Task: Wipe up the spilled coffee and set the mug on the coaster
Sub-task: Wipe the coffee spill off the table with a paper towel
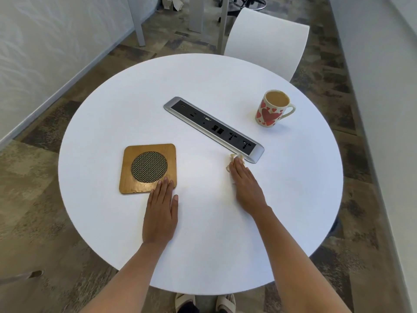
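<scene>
A cream mug with red hearts (270, 110), full of milky coffee, stands upright at the far right of the round white table (135, 98). A square wooden coaster with a woven round centre (147, 168) lies at the left. My left hand (161, 208) rests flat on the table, fingertips on the coaster's near right corner. My right hand (246, 184) presses flat on a crumpled, coffee-stained tissue (235, 157) right beside the near end of the socket strip. Faint yellowish smears show on the table between my hands.
A silver and black socket strip (214, 128) is set diagonally into the middle of the table. A white chair (268, 39) stands behind the table at the far side. Patterned carpet surrounds the table; walls run along both sides.
</scene>
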### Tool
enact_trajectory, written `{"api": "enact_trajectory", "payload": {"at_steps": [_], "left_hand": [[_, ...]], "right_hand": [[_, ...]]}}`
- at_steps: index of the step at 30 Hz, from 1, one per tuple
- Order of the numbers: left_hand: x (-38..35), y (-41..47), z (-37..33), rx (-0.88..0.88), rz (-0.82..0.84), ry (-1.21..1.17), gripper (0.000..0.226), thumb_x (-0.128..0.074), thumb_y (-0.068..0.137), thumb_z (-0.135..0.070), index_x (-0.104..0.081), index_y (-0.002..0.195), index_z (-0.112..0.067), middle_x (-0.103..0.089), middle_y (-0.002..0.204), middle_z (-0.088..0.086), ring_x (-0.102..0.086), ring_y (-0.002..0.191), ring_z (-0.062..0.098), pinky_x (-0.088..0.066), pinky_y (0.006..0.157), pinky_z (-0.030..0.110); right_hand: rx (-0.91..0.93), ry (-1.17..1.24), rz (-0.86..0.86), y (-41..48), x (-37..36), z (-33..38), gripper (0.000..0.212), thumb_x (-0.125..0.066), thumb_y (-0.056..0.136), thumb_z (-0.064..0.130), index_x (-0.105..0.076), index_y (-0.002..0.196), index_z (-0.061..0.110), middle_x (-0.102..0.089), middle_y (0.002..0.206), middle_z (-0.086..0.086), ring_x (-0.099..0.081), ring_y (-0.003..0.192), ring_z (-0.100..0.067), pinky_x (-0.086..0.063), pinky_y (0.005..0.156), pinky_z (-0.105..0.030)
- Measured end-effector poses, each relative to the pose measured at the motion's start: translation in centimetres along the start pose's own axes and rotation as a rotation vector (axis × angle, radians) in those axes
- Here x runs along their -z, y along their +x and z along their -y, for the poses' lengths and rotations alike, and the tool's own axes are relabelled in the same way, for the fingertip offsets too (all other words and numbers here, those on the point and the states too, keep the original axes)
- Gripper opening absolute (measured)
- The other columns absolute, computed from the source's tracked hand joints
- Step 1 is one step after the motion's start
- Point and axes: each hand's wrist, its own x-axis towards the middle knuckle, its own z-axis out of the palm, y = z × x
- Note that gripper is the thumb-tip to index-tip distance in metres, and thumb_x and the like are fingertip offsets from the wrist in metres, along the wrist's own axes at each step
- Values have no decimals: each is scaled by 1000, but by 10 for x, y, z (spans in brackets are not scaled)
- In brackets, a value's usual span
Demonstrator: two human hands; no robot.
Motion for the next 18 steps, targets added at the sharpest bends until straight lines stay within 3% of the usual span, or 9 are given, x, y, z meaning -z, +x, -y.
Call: {"api": "enact_trajectory", "payload": {"at_steps": [7,13,18], "left_hand": [[-2,0,-1,1,-2,4,58,-15,95,-34,-37,139,-4,-34,149,10,-23,141,20,-14,116,33],[-2,-1,-1,6,1,2,59,-15,94,-34,-38,139,-3,-34,149,11,-24,141,22,-14,116,33],[0,-1,-3,22,11,-3,61,-13,93,-35,-38,139,-3,-34,149,11,-25,141,23,-15,116,35]], "right_hand": [[-83,-29,27,-19,20,-45,67,-29,86,-12,-17,148,10,-7,159,-7,-7,147,-17,-2,117,-26],[-433,-24,-72,-59,31,-79,71,-31,81,-16,-17,147,3,-11,158,-13,-8,147,-22,-8,119,-34],[-759,-32,-209,-96,20,-47,62,-33,87,-12,-16,146,-2,-15,156,-19,-9,146,-28,-12,119,-39]]}}
